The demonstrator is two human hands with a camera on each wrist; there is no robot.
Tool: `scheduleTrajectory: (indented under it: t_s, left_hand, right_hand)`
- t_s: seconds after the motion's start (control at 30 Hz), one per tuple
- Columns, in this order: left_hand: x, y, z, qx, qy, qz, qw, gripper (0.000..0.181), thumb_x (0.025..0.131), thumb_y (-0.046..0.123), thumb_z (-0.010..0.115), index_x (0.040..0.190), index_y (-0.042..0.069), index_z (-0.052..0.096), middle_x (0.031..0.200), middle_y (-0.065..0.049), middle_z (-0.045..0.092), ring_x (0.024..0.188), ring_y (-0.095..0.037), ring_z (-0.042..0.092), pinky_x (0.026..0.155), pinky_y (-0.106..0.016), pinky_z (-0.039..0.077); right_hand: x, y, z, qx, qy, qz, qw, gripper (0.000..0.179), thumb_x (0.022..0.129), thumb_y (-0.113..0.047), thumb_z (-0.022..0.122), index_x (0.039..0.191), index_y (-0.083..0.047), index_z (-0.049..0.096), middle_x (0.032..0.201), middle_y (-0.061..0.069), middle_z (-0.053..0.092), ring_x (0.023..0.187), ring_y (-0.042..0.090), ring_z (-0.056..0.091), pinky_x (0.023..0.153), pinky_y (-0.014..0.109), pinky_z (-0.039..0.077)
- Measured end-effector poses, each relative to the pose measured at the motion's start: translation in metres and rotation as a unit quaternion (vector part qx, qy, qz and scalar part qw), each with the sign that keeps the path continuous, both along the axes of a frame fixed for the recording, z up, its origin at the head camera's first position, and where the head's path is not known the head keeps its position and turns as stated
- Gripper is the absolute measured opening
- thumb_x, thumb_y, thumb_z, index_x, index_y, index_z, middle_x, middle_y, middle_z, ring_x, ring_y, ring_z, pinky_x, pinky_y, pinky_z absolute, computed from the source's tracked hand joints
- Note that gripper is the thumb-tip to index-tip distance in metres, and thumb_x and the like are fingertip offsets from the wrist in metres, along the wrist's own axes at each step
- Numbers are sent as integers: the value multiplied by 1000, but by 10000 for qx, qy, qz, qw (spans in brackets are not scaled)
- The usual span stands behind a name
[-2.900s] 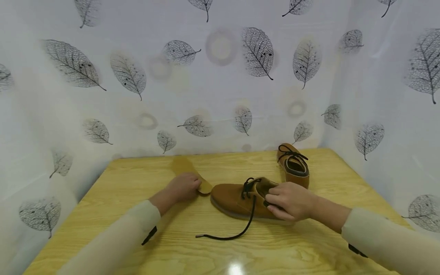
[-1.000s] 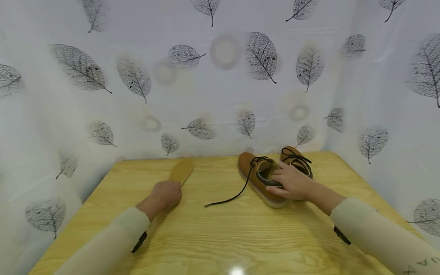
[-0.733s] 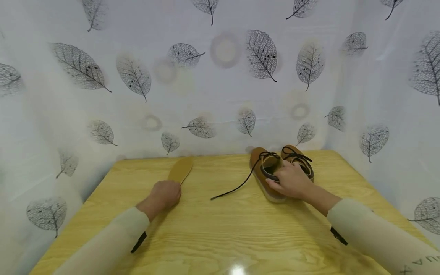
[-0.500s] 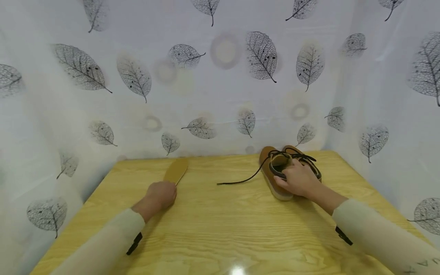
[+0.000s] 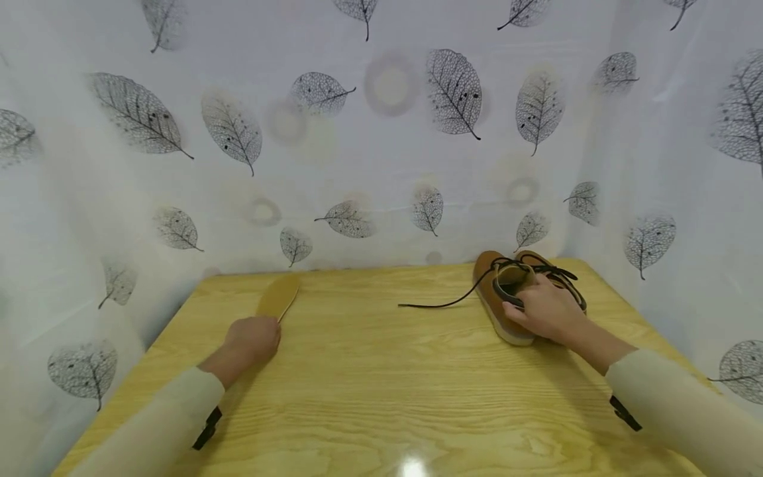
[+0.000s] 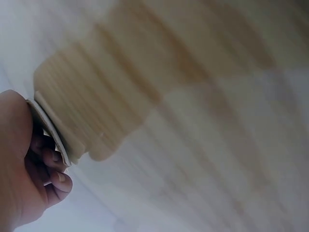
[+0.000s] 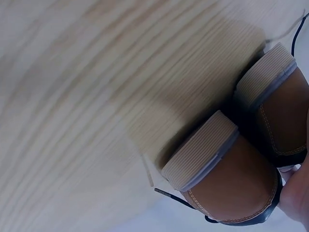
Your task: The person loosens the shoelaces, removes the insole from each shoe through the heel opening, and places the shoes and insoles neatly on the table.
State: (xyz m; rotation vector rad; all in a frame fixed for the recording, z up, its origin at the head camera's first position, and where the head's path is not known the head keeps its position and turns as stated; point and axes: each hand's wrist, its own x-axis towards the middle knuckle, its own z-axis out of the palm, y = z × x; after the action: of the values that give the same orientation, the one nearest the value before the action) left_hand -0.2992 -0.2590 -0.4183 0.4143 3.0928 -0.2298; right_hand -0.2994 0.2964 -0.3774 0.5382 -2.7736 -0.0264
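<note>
My left hand (image 5: 253, 341) grips one end of a flat tan insole (image 5: 279, 296) over the left of the table. In the left wrist view the insole (image 6: 53, 133) is seen edge-on, with curled fingers (image 6: 60, 181) below it. My right hand (image 5: 548, 308) holds two brown leather shoes together by their adjoining collars. The left shoe (image 5: 490, 291) has a loose black lace trailing left; the right shoe (image 5: 527, 256) is partly hidden behind the hand and the left shoe. Their heels (image 7: 231, 183) sit side by side in the right wrist view, thumb (image 7: 294, 198) at the collars.
The light wood table (image 5: 357, 371) runs back to a white curtain (image 5: 381, 159) printed with leaves, which also closes off both sides. The loose lace end (image 5: 429, 306) reaches left across the table top.
My right hand has brought the unlaced shoe back and right beside the other, then shifted both farther right. My left hand has drawn the insole to the left, away from the shoes.
</note>
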Motion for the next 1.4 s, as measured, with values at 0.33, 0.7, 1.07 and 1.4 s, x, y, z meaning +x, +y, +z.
scheduleTrajectory:
  t_s: [0.33, 0.7, 1.07, 1.4]
  left_hand:
    - [9, -36, 1, 24, -114, 260, 9996, 24, 101, 12, 47, 87, 10, 66, 67, -5, 57, 61, -21, 60, 51, -42, 49]
    - [14, -79, 7, 173, -222, 666, 9974, 31, 103, 15, 38, 92, 3, 65, 74, -12, 61, 67, -30, 64, 55, -47, 51]
    - [11, -111, 10, 66, -276, 723, 9970, 25, 101, 11, 42, 97, 1, 64, 86, -18, 66, 79, -37, 66, 63, -54, 52]
    - [7, -122, 9, 339, -276, 881, 9951, 40, 105, 22, 33, 96, -3, 63, 92, -24, 66, 80, -43, 65, 67, -58, 51]
  right_hand:
    - [7, 36, 0, 74, 11, -113, 9999, 48, 98, -39, 56, 54, -20, 46, 47, -4, 40, 69, 26, 55, 55, 39, 48]
    - [0, 65, 0, 236, 139, -158, 9995, 43, 97, -35, 58, 58, -19, 52, 51, -5, 46, 72, 32, 56, 69, 49, 49]
    - [-3, 80, 6, 382, -183, -190, 9989, 43, 98, -34, 57, 59, -17, 52, 52, -5, 46, 63, 23, 52, 90, 57, 41]
    - [-3, 91, 4, 439, -65, -24, 9990, 34, 98, -35, 60, 77, -9, 64, 66, 0, 59, 64, 21, 55, 82, 50, 39]
